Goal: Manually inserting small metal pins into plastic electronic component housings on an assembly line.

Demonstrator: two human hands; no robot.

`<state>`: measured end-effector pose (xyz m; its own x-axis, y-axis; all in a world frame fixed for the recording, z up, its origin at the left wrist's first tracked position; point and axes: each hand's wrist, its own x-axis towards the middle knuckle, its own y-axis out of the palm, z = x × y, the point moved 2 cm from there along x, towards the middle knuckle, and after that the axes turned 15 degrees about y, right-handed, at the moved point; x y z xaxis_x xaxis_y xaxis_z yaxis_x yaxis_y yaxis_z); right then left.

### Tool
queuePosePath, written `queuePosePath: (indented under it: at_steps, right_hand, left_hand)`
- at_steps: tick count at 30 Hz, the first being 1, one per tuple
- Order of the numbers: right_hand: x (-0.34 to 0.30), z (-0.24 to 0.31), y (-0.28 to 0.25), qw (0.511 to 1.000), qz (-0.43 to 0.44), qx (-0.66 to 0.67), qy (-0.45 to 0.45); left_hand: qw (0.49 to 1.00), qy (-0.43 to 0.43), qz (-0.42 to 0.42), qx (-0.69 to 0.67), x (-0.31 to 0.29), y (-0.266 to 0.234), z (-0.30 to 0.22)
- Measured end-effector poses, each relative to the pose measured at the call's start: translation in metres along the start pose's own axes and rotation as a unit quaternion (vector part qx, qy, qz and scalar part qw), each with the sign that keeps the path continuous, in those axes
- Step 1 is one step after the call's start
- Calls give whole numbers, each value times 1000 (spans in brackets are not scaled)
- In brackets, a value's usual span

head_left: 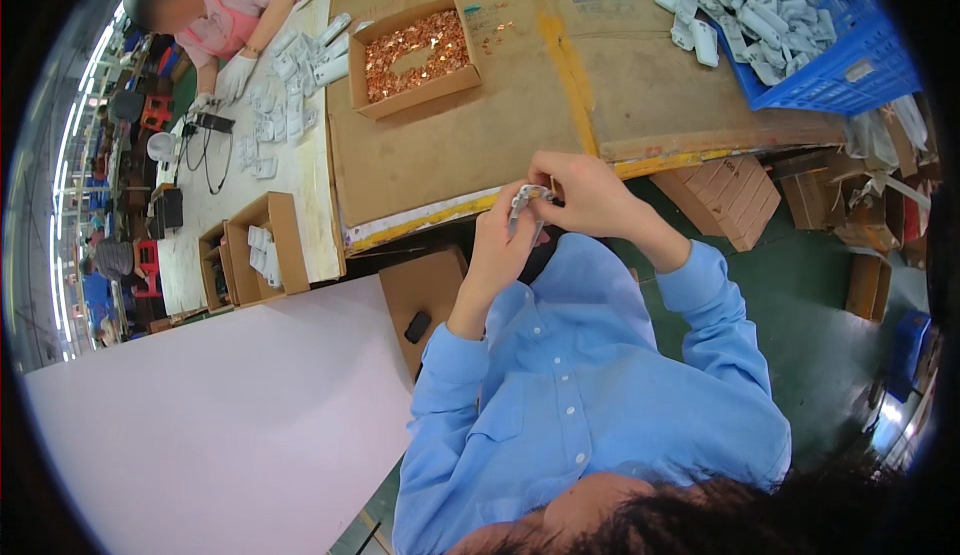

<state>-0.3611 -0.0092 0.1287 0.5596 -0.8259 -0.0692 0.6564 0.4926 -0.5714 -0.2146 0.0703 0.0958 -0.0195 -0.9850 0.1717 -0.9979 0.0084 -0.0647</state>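
Observation:
Just off the near edge of the cardboard-covered table (440, 165), my two hands meet around a small white plastic part (522, 198). My left hand (497, 247) grips it from the left with the fingers wrapped round it. From the right, my right hand (585, 193) pinches at its upper end; whether something small is between those fingertips is hidden. An open cardboard box (420, 95) of small copper-coloured metal pieces (415, 53) stands on the table ahead of my hands.
A blue crate (850, 70) at the far right spills white plastic parts (765, 23). On the left, a co-worker's gloved hand (236, 77) is among more white parts (290, 105). Nearby are cables (208, 160) and a box of white parts (290, 240). Cartons (722, 195) lie under the table.

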Motion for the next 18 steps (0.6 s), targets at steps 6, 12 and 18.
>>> queuePosePath:
  at_steps: [6,12,18]
  right_hand:
    - [12,-2,8,1000,7,28,6]
    - [22,-18,2,989,43,140,4]
    - [29,-66,-45,983,-99,135,70]
  left_hand:
    - [999,-16,-37,-10,3,-9,7]
    - [987,52,64,135,8,-21,7]
    - [981,18,-41,190,14,-78,12]
